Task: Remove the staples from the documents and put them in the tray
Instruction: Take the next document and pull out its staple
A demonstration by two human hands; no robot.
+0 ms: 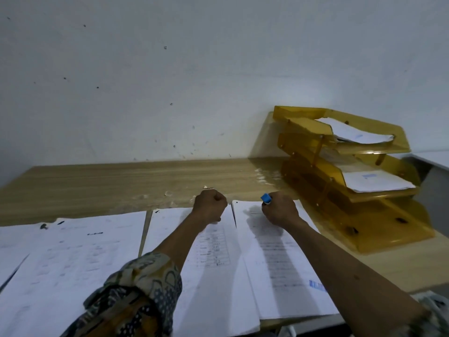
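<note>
Three white printed documents lie side by side on the wooden desk: a left document (73,259), a middle document (213,251) and a right document (279,263). My left hand (210,205) is a closed fist resting on the top edge of the middle document; whether anything is inside it is hidden. My right hand (279,209) sits on the top left corner of the right document, shut on a blue staple remover (266,198) that sticks out above the fingers. A yellow three-tier tray (303,132) stands at the right, with papers in its upper two tiers.
Small paper scraps (167,193) lie on the wooden desk (97,186) beyond the documents. A white wall rises behind the desk. The desk's right edge runs just past the tray. A black clip (43,226) sits on the left document's top corner.
</note>
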